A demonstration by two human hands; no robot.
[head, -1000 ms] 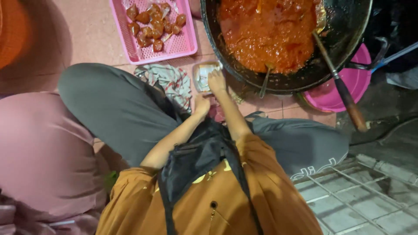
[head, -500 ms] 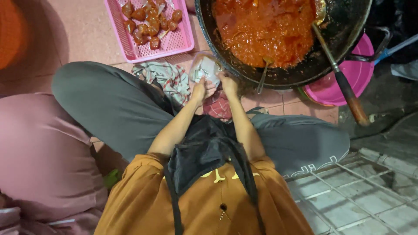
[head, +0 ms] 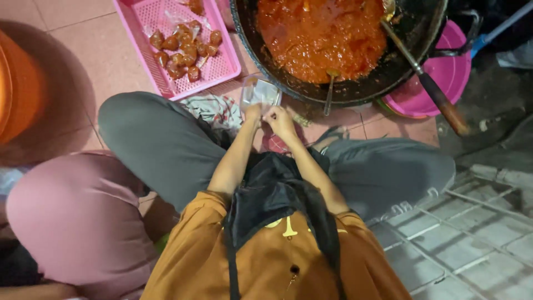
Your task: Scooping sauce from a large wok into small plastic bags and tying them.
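Note:
I sit cross-legged on the tiled floor in grey trousers. My left hand (head: pixel 253 114) and my right hand (head: pixel 281 121) are close together in front of my knees, both pinching a small clear plastic bag (head: pixel 260 92) at its lower edge. The bag sits just under the rim of a large black wok (head: pixel 355 93) full of red chunky sauce (head: pixel 322 33). A small spoon (head: pixel 330 89) leans in the sauce at the wok's near edge, right beside my right hand. I cannot tell what is inside the bag.
A pink perforated tray (head: pixel 222 66) with several small filled packets (head: pixel 183 53) lies to the upper left. A ladle with a wooden handle (head: pixel 438 100) rests in the wok over a pink basin (head: pixel 452 64). An orange tub (head: pixel 16 83) and another person's pink-clad leg (head: pixel 78 216) are at left, a metal grate (head: pixel 472 233) at right.
My hands have drawn closer together at the bag, the right one pulling back from the wok's rim. The view has shifted slightly.

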